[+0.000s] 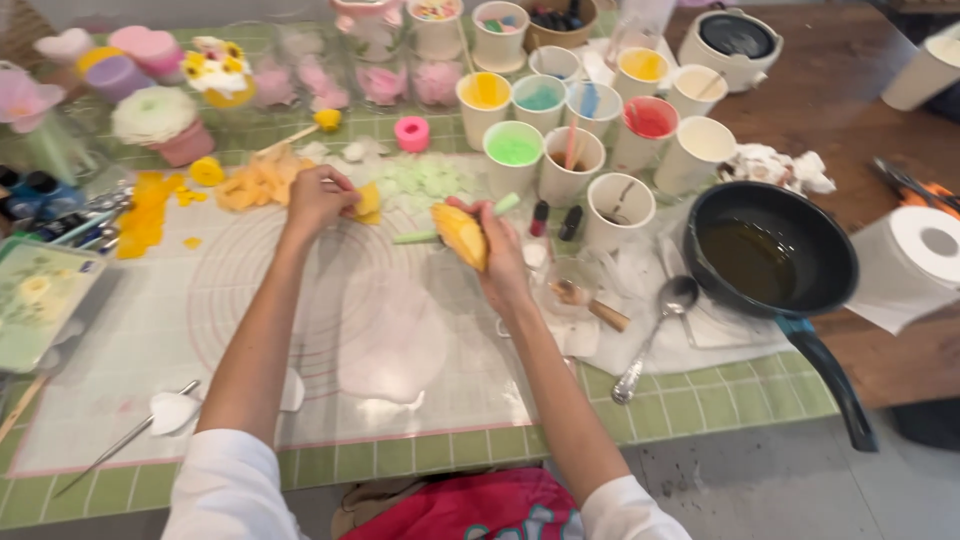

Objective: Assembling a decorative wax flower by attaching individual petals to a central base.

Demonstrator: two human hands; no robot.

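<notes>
White sleeves [232, 490] sat nearest the camera, arms reaching over a clear mat [330, 330]. The left hand [318, 197] pinched a yellow petal [368, 203] beside the petal pile [258, 183]. The right hand [492, 245] clasped a yellow flower [461, 233] on a green stem [418, 237]. Farther right stood paint cups [560, 110] and a black pan [770, 250].

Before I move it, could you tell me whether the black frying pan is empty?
Not empty: the black frying pan holds dark liquid.
</notes>
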